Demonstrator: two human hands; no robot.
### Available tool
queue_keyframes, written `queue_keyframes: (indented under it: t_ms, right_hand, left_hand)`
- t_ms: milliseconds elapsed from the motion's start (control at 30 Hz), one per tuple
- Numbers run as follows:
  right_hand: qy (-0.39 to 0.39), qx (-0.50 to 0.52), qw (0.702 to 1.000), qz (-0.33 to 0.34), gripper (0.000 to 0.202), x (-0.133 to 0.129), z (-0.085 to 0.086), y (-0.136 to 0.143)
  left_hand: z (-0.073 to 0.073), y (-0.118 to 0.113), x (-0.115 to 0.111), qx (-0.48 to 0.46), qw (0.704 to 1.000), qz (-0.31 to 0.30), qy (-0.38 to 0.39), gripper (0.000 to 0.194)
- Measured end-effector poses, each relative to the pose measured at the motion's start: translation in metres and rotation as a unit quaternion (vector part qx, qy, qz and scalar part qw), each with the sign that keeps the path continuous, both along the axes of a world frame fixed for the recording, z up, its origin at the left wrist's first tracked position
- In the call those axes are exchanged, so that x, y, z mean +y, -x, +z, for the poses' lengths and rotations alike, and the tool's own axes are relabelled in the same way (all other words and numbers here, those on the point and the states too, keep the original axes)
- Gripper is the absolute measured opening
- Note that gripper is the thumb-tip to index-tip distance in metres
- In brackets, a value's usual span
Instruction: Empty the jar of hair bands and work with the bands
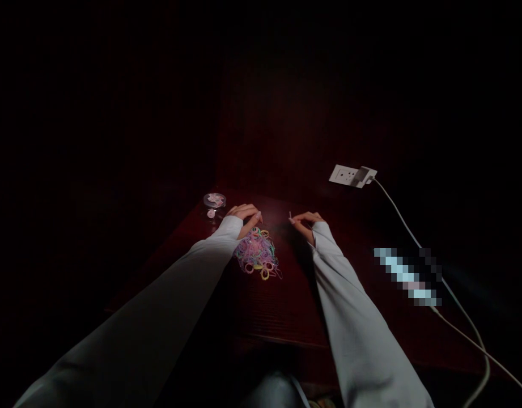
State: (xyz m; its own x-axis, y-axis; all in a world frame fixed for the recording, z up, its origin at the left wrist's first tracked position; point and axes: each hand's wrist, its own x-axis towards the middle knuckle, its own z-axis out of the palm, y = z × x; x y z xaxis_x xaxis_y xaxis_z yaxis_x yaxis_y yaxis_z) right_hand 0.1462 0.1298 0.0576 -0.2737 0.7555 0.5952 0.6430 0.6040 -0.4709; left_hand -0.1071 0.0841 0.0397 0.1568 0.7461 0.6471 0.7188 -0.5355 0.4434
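Note:
A tangled heap of small elastic hair bands (255, 247), in pink, purple, green and yellow, lies on the dark red table. Just above its far edge is my left hand (245, 215), fingers bent and thumb drawn in to the fingertips; what they hold, if anything, is too small to make out. To the right of the heap, my right hand (306, 221) pinches a thin, pale elastic band (290, 215) between thumb and forefinger. A few thicker ring-shaped hair ties (264, 274) sit at the heap's near edge.
A round clear container (214, 200) with a patterned lid stands left of my left hand. At the right, a charger (364, 176) sits in a wall socket (342, 174), its white cable (399, 209) trailing down. A blurred-out device (407, 277) lies on the table.

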Motion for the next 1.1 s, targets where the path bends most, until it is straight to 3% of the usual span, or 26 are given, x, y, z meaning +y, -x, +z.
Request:
queue_keyframes:
  t_ms: [133,233,333,467,700,967,1100]
  right_hand:
    - [-0.021,-0.092,0.994,-0.059,0.024,0.009,-0.001,-0.044]
    - [0.01,-0.152,0.982,-0.112,0.019,0.014,-0.009,-0.056]
    - [0.017,-0.197,0.972,-0.126,0.02,0.014,-0.019,-0.048]
    - [0.014,-0.202,0.974,-0.098,0.026,0.011,-0.028,-0.035]
    - [0.056,-0.179,0.979,-0.077,0.043,0.01,-0.029,-0.026]
    - [0.009,-0.139,0.983,-0.123,0.034,0.007,-0.022,-0.023]
    - [-0.025,-0.087,0.992,-0.091,0.021,0.0,-0.017,-0.001]
  left_hand:
    - [-0.001,0.002,0.0,0.022,1.0,-0.008,0.005,0.035]
    - [-0.001,0.003,0.0,0.03,0.999,-0.008,0.008,0.036]
    - [-0.003,0.003,0.001,0.031,0.999,-0.006,0.01,0.035]
    - [-0.007,0.001,0.002,0.025,1.0,0.0,-0.006,0.034]
    - [-0.011,0.001,0.006,0.019,1.0,0.005,-0.017,0.035]
    - [-0.007,0.002,0.003,0.013,1.0,0.015,-0.001,0.035]
    - [-0.006,0.002,0.005,0.013,0.999,0.041,-0.01,0.036]
